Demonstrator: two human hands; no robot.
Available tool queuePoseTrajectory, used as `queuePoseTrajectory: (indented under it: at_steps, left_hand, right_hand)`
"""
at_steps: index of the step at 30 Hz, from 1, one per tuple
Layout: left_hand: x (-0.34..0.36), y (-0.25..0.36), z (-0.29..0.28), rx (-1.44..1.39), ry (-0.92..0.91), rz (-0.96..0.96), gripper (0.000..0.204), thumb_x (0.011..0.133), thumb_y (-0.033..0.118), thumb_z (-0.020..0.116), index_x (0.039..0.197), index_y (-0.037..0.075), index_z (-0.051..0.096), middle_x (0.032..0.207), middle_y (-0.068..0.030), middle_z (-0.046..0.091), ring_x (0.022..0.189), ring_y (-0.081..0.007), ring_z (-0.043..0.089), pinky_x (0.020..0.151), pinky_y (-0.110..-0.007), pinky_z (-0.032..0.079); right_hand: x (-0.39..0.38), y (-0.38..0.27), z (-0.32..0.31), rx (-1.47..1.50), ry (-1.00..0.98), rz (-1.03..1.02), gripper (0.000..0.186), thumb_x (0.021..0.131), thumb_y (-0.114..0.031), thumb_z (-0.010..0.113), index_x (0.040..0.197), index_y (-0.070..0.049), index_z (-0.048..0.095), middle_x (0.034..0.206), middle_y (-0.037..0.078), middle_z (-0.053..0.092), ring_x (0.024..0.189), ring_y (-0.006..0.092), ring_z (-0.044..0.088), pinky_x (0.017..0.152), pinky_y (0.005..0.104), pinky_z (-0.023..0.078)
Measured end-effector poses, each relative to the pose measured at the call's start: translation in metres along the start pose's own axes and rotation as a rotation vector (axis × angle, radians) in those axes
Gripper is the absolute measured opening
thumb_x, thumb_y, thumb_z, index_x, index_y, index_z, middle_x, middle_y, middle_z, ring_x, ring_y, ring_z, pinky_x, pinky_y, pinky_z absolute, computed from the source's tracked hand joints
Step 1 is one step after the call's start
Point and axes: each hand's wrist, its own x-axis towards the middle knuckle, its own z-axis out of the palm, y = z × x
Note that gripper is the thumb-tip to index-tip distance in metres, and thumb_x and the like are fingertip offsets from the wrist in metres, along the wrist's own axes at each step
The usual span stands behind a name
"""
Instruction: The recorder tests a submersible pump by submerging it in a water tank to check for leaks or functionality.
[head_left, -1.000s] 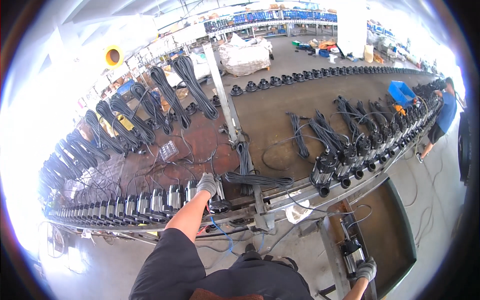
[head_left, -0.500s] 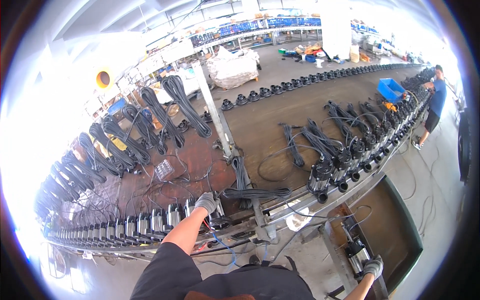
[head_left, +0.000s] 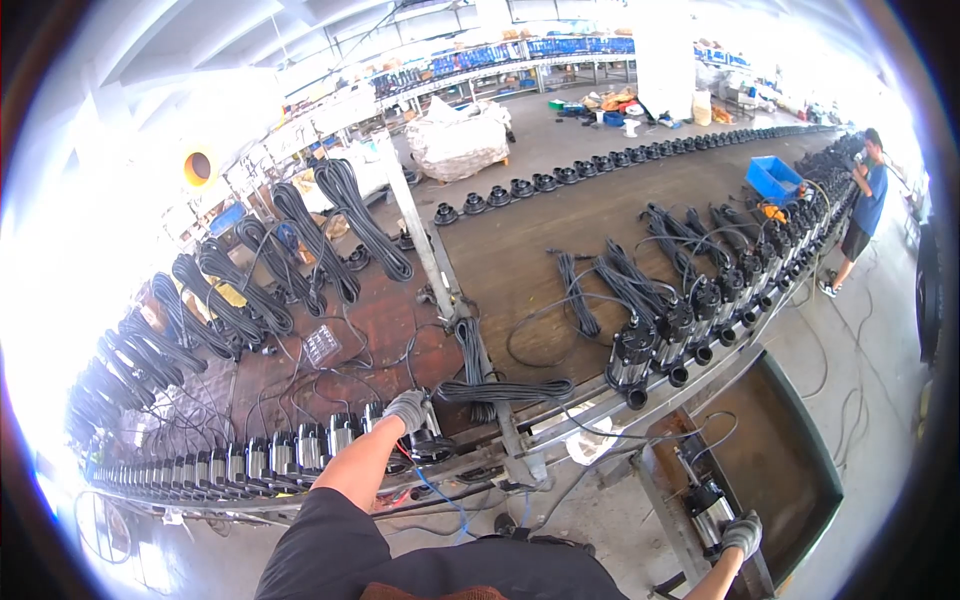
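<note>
My left hand (head_left: 406, 408), in a grey glove, is closed round the upper part of a silver-and-black submersible pump (head_left: 430, 441) at the near end of the left-hand row. Red and blue wires (head_left: 436, 484) hang below the bench edge there. Low on the right, my gloved right hand (head_left: 743, 535) grips the lower end of another submersible pump (head_left: 708, 508), which lies tilted at the edge of a tank (head_left: 785, 440) holding brownish liquid. A black cable runs from that pump's top. Coiled black cable (head_left: 505, 390) lies across the bench post between my hands.
Pumps (head_left: 311, 446) line the left bench, with cable coils (head_left: 360, 215) hanging above. More pumps (head_left: 632, 360) stand along the right bench near a blue crate (head_left: 773, 178). Black round bases (head_left: 545, 182) form a far row. A co-worker (head_left: 868, 195) stands far right; cables cross the floor.
The view has shifted slightly. Both my hands stay on their pumps. The co-worker's arms are now raised closer to their head.
</note>
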Motion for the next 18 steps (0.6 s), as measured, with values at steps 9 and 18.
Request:
queuePoseTrajectory:
  at_steps: [9, 18]
  left_hand:
    - [-0.012, -0.055, -0.009, 0.082, 0.187, 0.003, 0.05, 0.087, 0.046, 0.061, 0.111, 0.001, 0.061, 0.101, -0.0234, 0.067, 0.098, -0.0415, 0.064, 0.085, -0.046, 0.051]
    - [-0.127, -0.06, -0.252, -0.624, 0.708, 0.203, 0.028, 0.09, -0.006, 0.05, 0.114, 0.008, 0.055, 0.083, 0.0008, 0.047, 0.075, -0.0076, 0.046, 0.067, -0.023, 0.043]
  right_hand:
    - [-0.014, -0.008, -0.018, -0.455, 0.059, -0.294, 0.023, 0.09, -0.02, 0.055, 0.082, -0.001, 0.063, 0.075, 0.018, 0.067, 0.067, 0.0307, 0.064, 0.063, 0.0439, 0.05]
    - [0.067, 0.043, 0.028, -0.015, 0.012, -0.181, 0.024, 0.097, -0.022, 0.051, 0.095, -0.001, 0.063, 0.082, 0.014, 0.068, 0.072, 0.0253, 0.064, 0.06, 0.0385, 0.053]
